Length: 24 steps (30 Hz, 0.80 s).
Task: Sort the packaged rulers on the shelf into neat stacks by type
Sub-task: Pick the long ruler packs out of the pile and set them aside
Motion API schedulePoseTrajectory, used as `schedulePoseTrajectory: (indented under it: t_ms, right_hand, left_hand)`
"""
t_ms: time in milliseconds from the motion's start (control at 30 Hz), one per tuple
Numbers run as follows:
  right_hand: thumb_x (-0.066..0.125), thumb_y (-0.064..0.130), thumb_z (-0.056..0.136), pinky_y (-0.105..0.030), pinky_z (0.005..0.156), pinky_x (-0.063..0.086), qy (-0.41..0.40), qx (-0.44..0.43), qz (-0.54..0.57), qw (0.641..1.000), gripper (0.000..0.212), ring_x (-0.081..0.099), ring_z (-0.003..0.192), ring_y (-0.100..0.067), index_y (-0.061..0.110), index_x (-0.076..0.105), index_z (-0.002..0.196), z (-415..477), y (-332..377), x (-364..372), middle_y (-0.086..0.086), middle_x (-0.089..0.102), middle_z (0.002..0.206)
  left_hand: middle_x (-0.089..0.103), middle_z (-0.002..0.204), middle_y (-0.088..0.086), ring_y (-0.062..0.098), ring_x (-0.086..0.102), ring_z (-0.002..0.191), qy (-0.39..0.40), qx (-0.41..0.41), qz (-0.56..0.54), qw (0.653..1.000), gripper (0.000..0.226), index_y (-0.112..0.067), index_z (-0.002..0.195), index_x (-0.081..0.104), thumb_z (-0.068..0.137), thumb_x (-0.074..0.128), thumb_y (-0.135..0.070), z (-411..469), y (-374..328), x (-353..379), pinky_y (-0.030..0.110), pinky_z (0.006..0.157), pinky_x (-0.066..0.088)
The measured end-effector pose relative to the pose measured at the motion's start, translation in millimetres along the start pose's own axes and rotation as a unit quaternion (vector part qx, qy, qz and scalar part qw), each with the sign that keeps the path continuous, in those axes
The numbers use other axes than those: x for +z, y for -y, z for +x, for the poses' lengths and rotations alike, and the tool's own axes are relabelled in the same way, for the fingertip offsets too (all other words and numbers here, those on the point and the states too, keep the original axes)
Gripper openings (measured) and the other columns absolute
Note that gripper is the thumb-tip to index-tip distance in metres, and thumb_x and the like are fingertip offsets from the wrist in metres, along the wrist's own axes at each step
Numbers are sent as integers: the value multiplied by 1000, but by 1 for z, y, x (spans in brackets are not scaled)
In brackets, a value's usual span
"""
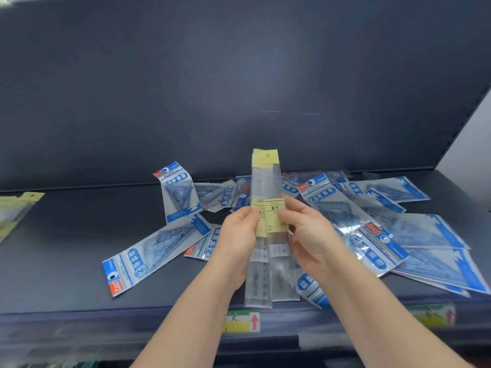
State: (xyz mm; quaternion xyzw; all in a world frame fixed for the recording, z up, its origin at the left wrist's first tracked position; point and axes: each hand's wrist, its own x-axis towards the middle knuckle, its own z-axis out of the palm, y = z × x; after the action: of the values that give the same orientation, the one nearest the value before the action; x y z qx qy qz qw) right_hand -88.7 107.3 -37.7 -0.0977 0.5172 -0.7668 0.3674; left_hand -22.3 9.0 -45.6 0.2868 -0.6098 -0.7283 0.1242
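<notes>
Now, above the scattered blue plastic packets (372, 221), our left hand (239, 236) and right hand (312, 235) pinch two long clear yellow-labelled ruler packets (268, 181), whose slick sleeves may slide apart.

Dark shelf (66, 261), matching back panel (239, 75)
</notes>
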Motion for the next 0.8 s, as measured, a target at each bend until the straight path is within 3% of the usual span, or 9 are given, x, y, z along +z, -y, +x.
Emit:
schedulePoseTrajectory:
  t_ms: [133, 200, 300, 333, 433, 500, 600, 667, 800]
  right_hand:
    - [45, 14, 101, -25, 63, 53, 10, 37, 2, 999, 25, 68, 79, -13, 11, 60, 121, -4, -7, -3, -7, 71, 99]
    - [44, 14, 102, -29, 64, 55, 18, 41, -13, 999, 25, 69, 82, -18, 10, 58, 122, -4, -3, -10, -11, 71, 104]
    - [41, 11, 102, -29, 55, 56, -39, -20, -72, 996, 20, 71, 71, -20, 9, 56, 116, -3, 22, -28, -12, 72, 96]
    - [41, 12, 102, -26, 53, 54, -75, -58, -125, 988, 17, 70, 65, -18, 12, 55, 113, -3, 33, -37, -11, 72, 93]
    - [41, 10, 100, -25, 55, 50, -158, -144, -270, 939, 20, 64, 60, -16, 19, 52, 114, 1, 60, -69, -6, 68, 86]
    - [41, 8, 97, -29, 62, 51, -179, -141, -326, 918, 26, 62, 68, -17, 24, 51, 115, 5, 66, -84, -4, 66, 88]
    - [40, 6, 95, -41, 66, 54, -169, -98, -379, 904, 29, 59, 66, -16, 27, 51, 112, 10, 60, -95, -1, 64, 85]
    - [41, 9, 95, -45, 70, 55, -144, -73, -414, 896, 26, 59, 68, -19, 29, 52, 108, 12, 52, -96, -1, 63, 84]
    - [41, 18, 89, -55, 77, 53, -110, -57, -471, 874, 18, 62, 81, -28, 29, 50, 100, 12, 44, -95, -3, 63, 88]
  left_hand:
    - [74, 100, 8, 25, 69, 94, -8, 46, 52, 998, 25, -20, 95, 71, 102, 47, -20, -1, 2, 22, 42, 93, 53]
    - [70, 108, 8, 26, 66, 103, -19, 83, 137, 987, 24, -29, 96, 70, 90, 51, -42, 3, 3, 28, 48, 95, 52]
    - [59, 128, 5, 26, 56, 119, -25, 117, 294, 948, 37, -42, 119, 59, 87, 45, -53, 14, 4, 18, 49, 102, 44]
    - [56, 135, 6, 26, 50, 125, -32, 113, 383, 916, 40, -34, 132, 52, 95, 42, -46, 16, 5, 12, 46, 104, 41]
    - [39, 149, 6, 29, 35, 133, -54, 78, 654, 751, 47, -22, 146, 34, 102, 37, -37, 18, 11, -5, 44, 102, 37]
    - [27, 156, 6, 30, 29, 138, -17, 42, 700, 713, 52, -28, 150, 28, 101, 36, -42, 15, 18, -4, 45, 108, 32]
    - [43, 143, 4, 29, 39, 127, 17, 54, 711, 701, 45, -32, 141, 44, 98, 39, -46, 16, 7, 11, 43, 99, 39]
    - [51, 135, 3, 28, 42, 124, -13, 83, 704, 705, 41, -30, 132, 54, 96, 43, -48, 28, -8, 18, 44, 96, 41]
    - [15, 162, 3, 31, 15, 147, -23, 30, 679, 733, 68, -28, 153, 21, 95, 41, -57, 73, -8, 19, 53, 116, 21]
